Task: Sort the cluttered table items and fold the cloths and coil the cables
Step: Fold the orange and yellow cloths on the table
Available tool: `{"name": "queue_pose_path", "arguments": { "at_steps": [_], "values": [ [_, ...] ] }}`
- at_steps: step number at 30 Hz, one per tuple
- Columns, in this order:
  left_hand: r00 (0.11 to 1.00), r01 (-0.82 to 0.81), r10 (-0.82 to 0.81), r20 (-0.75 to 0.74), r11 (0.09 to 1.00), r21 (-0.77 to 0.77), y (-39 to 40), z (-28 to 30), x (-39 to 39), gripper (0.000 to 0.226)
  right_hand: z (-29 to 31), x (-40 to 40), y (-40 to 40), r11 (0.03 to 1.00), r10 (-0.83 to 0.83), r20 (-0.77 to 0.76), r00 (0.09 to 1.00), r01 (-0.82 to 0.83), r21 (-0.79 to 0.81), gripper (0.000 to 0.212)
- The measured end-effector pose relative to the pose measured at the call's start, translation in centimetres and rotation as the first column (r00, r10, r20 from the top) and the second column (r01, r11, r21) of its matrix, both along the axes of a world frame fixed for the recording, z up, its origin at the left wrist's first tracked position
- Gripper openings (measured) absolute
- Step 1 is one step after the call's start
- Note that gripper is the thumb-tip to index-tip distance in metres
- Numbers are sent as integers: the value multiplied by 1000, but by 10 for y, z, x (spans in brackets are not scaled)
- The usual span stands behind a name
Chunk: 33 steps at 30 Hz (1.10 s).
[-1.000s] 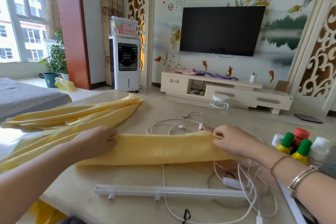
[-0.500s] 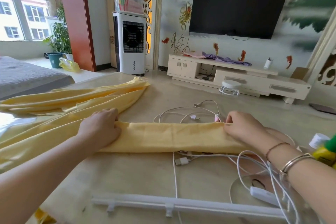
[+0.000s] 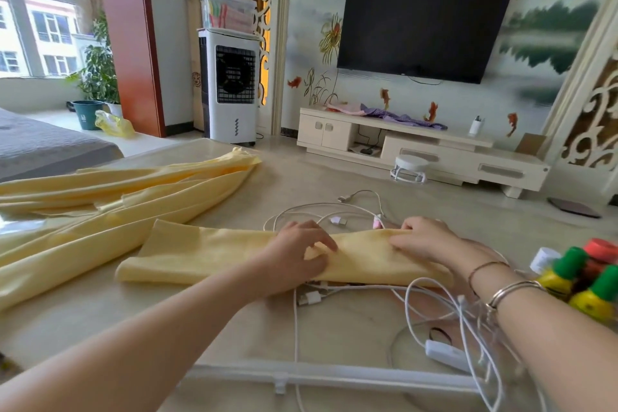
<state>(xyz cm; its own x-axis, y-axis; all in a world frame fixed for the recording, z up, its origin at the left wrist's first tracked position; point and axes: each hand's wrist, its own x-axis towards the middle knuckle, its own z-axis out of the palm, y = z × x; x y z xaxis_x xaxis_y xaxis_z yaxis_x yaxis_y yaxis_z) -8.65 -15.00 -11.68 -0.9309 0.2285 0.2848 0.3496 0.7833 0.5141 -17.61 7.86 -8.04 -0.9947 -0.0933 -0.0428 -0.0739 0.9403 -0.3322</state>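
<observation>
A yellow cloth, folded into a long narrow strip, lies across the middle of the table. My left hand rests on the strip's middle, its fingers curled into the fabric. My right hand holds down the strip's right end. White cables lie tangled behind the strip, and more loops run out from under it at the front right, with a white adapter. A larger yellow cloth lies bunched in long folds at the left.
A long white bar lies along the table's near edge. Small bottles with green and red caps stand at the right edge. Beyond the table are a TV cabinet, a white stool and an air cooler.
My left hand has slid right along the strip from its left end to its middle, leaving the left end free. The right hand stays at the right end. The view has tilted.
</observation>
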Motion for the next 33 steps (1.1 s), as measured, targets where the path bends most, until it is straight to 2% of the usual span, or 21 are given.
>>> {"name": "queue_pose_path", "arguments": {
  "at_steps": [6, 9, 12, 15, 17, 20, 23, 25, 28, 31, 32, 33],
  "values": [
    [997, -80, 81, 4, 988, -133, 12, -11, -4, 48, 10, -8, 8, 988, -3, 24, 1000, 7, -155, 17],
    [997, -83, 83, -5, 981, -178, 14, -12, -3, 54, 14, -7, 12, 950, 9, 127, 992, 31, -310, 20],
    [996, -86, 87, 2, 980, -181, 13, -13, -3, 56, 15, 1, 15, 940, 9, 276, 961, 87, -331, 13],
    [996, -89, 91, 3, 978, -190, 14, -12, -3, 59, 15, 10, 16, 926, 19, 300, 954, 96, -365, 8],
    [995, -93, 96, 5, 976, -196, 14, -12, -4, 61, 20, 16, 14, 869, 19, 275, 961, 120, -481, 3],
    [996, -89, 93, 10, 969, -230, 15, -12, -3, 63, 33, 19, 3, 709, 16, 249, 968, 165, -686, 21],
    [996, -77, 85, 27, 970, -232, 16, -9, -1, 67, 46, 24, -24, 514, 157, 310, 938, 190, -836, 18],
    [996, -70, 79, 31, 973, -220, 15, -9, -1, 67, 51, 30, -48, 461, 275, 330, 903, 177, -869, 11],
    [999, -45, 46, 4, 986, -164, 16, -6, 2, 50, 48, 41, -82, 503, 357, 356, 863, 144, -852, 11],
    [999, 12, -8, -45, 996, 93, 11, -2, 5, 16, 41, 48, -107, 601, 335, 341, 878, 80, -795, 17],
    [998, 10, -3, -63, 994, 109, 6, -1, 5, 10, 38, 49, -111, 622, 323, 322, 890, 57, -781, 18],
    [998, -2, 6, -67, 998, 60, 0, 1, 5, 8, 35, 49, -114, 639, 309, 305, 901, 41, -768, 19]
  ]
}}
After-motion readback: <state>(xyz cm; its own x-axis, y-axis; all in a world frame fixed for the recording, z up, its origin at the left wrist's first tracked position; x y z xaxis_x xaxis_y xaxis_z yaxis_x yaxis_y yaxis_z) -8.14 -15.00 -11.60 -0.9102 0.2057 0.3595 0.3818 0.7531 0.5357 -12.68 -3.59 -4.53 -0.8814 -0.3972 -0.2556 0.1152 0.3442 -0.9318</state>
